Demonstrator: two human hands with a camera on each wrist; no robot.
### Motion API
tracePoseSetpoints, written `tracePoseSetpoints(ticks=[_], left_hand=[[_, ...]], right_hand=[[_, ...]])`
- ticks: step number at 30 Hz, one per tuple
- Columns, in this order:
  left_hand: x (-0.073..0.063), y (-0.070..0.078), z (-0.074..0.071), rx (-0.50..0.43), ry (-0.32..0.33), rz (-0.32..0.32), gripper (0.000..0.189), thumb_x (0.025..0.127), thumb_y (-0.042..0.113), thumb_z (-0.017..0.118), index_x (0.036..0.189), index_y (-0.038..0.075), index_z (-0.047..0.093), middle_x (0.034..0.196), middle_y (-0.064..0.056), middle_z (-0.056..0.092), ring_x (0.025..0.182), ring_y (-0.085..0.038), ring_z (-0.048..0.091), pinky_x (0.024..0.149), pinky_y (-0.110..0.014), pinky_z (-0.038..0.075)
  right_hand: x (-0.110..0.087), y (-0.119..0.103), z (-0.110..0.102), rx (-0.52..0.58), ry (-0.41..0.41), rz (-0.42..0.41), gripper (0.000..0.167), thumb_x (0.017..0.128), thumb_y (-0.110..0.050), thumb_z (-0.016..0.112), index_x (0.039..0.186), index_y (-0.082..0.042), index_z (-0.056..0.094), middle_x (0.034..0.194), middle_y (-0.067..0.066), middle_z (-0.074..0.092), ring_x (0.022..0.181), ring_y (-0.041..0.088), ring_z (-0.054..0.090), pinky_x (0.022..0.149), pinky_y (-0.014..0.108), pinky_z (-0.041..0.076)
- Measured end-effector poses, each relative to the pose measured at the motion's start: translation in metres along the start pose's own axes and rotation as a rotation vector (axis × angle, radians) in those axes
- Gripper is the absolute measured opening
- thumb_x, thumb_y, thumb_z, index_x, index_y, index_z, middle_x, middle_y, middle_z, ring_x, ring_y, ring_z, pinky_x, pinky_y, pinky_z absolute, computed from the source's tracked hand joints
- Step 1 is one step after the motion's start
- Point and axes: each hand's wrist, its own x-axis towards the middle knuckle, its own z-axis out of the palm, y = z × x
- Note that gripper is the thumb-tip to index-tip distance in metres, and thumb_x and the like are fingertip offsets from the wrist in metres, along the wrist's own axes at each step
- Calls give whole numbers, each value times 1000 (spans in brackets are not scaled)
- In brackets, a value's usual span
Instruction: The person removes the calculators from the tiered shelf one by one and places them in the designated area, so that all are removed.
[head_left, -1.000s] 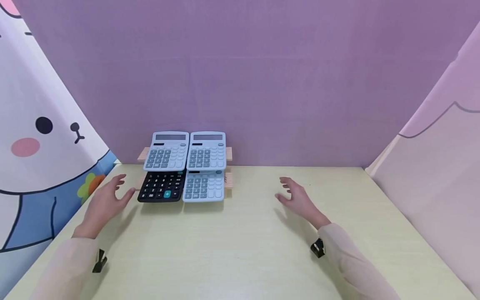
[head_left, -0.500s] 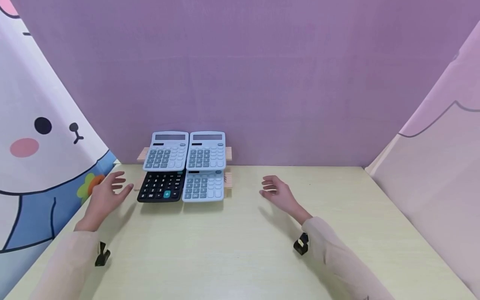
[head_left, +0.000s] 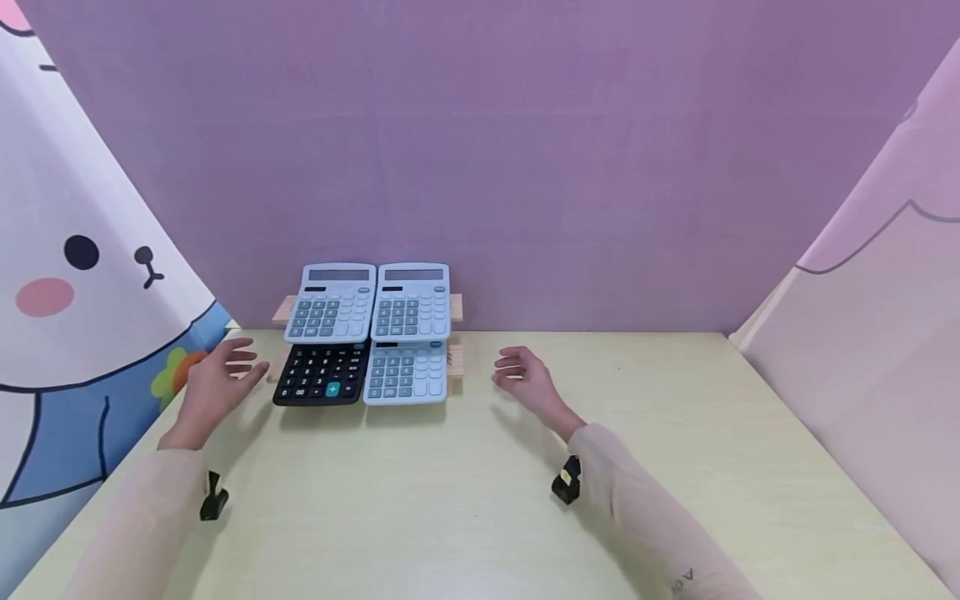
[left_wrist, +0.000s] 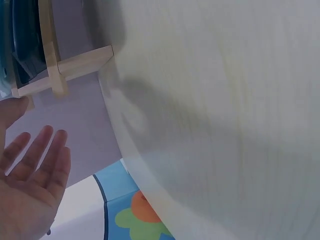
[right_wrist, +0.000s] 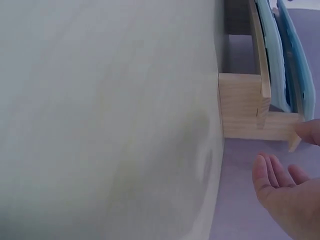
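A wooden rack (head_left: pixel 456 360) at the back left of the table bears calculators in two tiers. Two light blue calculators, one on the left (head_left: pixel 331 303) and one on the right (head_left: pixel 412 302), fill the upper tier. Below them sit a black calculator (head_left: pixel 322 374) on the left and another light blue calculator (head_left: pixel 406 374). My left hand (head_left: pixel 212 387) is beside the rack's left end, fingers extended and thumb apart, holding nothing. To the right of the rack, my right hand (head_left: pixel 529 385) hovers with relaxed fingers, also holding nothing. The wrist views show each hand near a rack end (left_wrist: pixel 85 66).
The pale wooden table (head_left: pixel 465 500) meets a purple backdrop (head_left: pixel 570 167) behind the rack. A cartoon-print cloth (head_left: pixel 75 350) hangs on the left, a pink one (head_left: pixel 885 333) on the right. A small black device (head_left: pixel 567 481) is strapped at the right wrist.
My right hand has moved left toward the rack. The left hand has shifted slightly up and forward. The calculators stay where they were.
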Motion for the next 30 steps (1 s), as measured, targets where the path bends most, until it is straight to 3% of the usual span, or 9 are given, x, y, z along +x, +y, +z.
tracePoseSetpoints(ticks=[11,17,23,30], left_hand=[[7,0,11,-41,14,19,51,89,24,59,127,-5,44,111,-33,57,97,-47,57,78,-55,54],[7,2,14,-37,-8,2,50,90,25,57,128,-5,43,112,-34,56,98,-47,56,79,-55,53],[8,0,18,-36,-34,-13,49,91,25,55,129,-4,42,112,-33,56,99,-47,57,79,-55,54],[10,-5,22,-52,-63,-23,49,92,25,54,130,-4,42,113,-33,56,98,-47,57,79,-54,54]], right_hand=[[10,4,22,107,7,18,39,81,7,62,117,7,47,113,34,54,101,40,58,81,28,57],[6,-19,34,120,-15,36,39,81,10,58,118,12,44,114,37,51,104,44,54,86,34,55],[22,1,47,148,-4,63,45,81,6,60,122,11,42,115,33,53,103,39,56,87,32,56],[24,1,53,125,29,114,44,82,4,60,123,8,44,116,27,55,103,35,57,87,33,56]])
